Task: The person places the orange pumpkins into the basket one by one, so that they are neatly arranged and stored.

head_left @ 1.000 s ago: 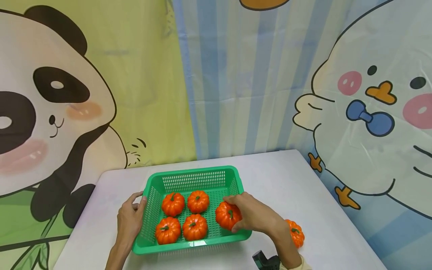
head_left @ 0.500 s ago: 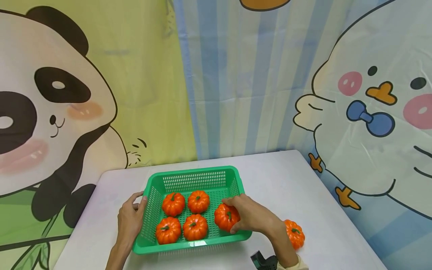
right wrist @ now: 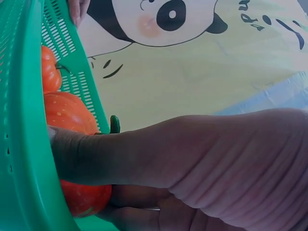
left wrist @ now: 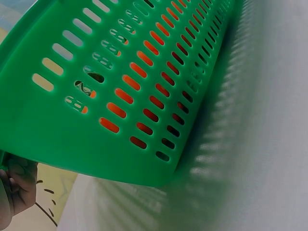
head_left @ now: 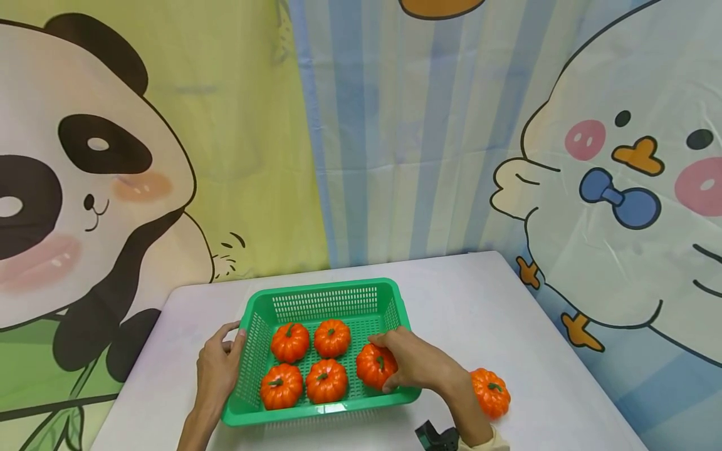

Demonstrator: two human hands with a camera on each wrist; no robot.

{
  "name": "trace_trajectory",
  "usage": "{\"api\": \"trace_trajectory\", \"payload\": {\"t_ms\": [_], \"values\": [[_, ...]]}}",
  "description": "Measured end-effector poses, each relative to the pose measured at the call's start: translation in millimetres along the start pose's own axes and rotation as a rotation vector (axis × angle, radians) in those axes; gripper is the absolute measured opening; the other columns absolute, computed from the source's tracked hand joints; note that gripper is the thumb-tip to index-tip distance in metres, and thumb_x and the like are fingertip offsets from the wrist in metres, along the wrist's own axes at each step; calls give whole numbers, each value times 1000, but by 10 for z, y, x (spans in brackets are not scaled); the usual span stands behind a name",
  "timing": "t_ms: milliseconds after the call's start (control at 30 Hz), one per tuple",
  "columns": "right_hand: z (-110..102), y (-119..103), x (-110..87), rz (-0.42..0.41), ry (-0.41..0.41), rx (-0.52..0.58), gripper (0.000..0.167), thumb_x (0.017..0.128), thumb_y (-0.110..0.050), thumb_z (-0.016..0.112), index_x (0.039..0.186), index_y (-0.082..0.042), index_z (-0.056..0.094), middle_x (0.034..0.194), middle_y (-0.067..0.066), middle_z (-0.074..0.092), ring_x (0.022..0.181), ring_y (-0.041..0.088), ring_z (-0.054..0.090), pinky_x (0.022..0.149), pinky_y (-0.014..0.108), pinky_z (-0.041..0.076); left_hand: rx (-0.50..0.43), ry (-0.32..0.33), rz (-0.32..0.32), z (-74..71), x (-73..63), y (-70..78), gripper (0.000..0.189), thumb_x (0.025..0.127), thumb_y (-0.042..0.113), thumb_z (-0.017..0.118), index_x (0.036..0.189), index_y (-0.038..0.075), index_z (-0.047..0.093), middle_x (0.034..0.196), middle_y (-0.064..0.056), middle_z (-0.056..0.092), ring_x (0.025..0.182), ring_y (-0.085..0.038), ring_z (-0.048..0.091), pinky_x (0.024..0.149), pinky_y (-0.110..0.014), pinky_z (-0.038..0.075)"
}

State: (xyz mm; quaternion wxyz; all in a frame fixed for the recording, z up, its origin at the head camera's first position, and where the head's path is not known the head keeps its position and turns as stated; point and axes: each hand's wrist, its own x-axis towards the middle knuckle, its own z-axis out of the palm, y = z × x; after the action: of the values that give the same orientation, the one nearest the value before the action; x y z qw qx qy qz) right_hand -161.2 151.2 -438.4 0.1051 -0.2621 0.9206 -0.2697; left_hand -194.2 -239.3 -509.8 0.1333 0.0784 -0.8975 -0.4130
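Note:
Several orange toy pumpkins with green stems sit in a green plastic basket. My left hand holds the basket's left rim; in the left wrist view its curled fingers show at the rim, beside the slotted wall. At the right end of the basket, my right hand grips a pumpkin between thumb and fingers. The right wrist view has the thumb of the right hand across the gripped pumpkin, just inside the rim. The palm side is hidden.
Another pumpkin lies on the white table to the right of the basket, beside my right forearm. A black wrist device is strapped below that hand. Behind the table hang printed curtains with a panda and a chick.
My right hand has shifted slightly left with the gripped pumpkin, closer to the others in the basket. More of the pumpkin on the table shows past the forearm. My left hand stays put.

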Motion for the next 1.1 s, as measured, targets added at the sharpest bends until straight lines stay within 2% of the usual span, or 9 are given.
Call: {"api": "trace_trajectory", "payload": {"t_ms": [300, 467, 700, 900, 1100], "values": [[30, 1, 46, -27, -6, -24, 80, 68, -9, 105, 141, -2, 72, 141, 6, 76, 121, 23, 63, 108, 43, 57, 3, -4, -12, -6, -1, 7, 41, 114, 26, 58, 144, -1, 64, 74, -14, 77, 57, -15, 62, 54, -29, 46], [64, 11, 79, -38, -15, -33, 76, 68, -9, 105, 138, -4, 75, 137, 5, 78, 116, 18, 63, 106, 41, 57, -1, -6, -10, -9, -3, 5, 42, 114, 27, 58, 145, -1, 64, 73, -13, 77, 56, -15, 62, 53, -29, 46], [101, 19, 118, -51, -31, -30, 60, 66, -6, 105, 121, -11, 81, 112, -7, 79, 103, 11, 59, 99, 35, 57, 5, -10, -9, -8, -8, -5, 44, 115, 28, 57, 146, -2, 63, 76, -15, 78, 57, -14, 63, 53, -29, 46], [139, 34, 158, -43, -48, -39, 57, 65, -5, 105, 116, -12, 81, 107, -9, 77, 99, 8, 56, 95, 32, 57, 8, -12, -6, 0, 1, -14, 44, 115, 29, 57, 146, -2, 63, 76, -15, 78, 57, -14, 62, 54, -29, 46], [191, 66, 227, -64, -69, -31, 47, 65, -2, 104, 103, -15, 79, 92, -12, 70, 91, 7, 53, 90, 28, 54, 7, -20, -1, -4, 8, -16, 46, 115, 30, 56, 146, -3, 63, 75, -14, 77, 56, -13, 61, 53, -29, 44]]}}
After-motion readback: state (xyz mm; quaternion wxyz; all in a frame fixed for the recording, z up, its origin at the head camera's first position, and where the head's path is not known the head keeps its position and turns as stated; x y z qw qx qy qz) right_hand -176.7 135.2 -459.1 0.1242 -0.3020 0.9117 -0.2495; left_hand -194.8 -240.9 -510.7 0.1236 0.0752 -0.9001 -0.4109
